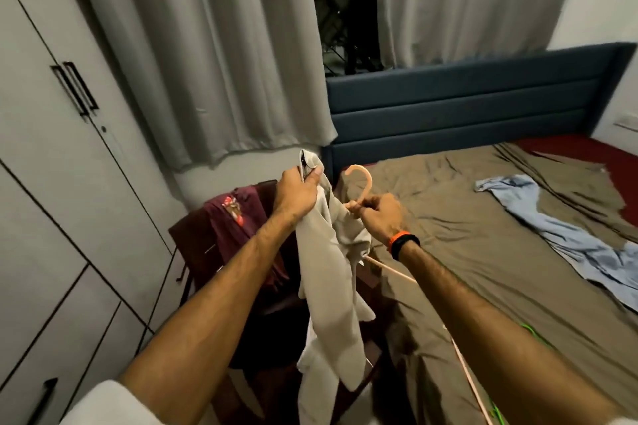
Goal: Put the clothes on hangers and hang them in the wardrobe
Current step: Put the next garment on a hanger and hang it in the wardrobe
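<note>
We are holding up a soft beige shirt (328, 272) with our left hand (297, 195), fingers pinching its top. Our right hand (379, 214) is gripping the pink hanger (362, 183) by its neck. The shirt is looking light and floppy, so holding the collar is helping. We are seeing no writing.

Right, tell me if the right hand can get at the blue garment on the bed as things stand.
Probably not yet: the right hand is pinching the peach hanger below its hook. The blue garment lies uncovered on the bed to its right, so the path looks free once the hand is.
</note>
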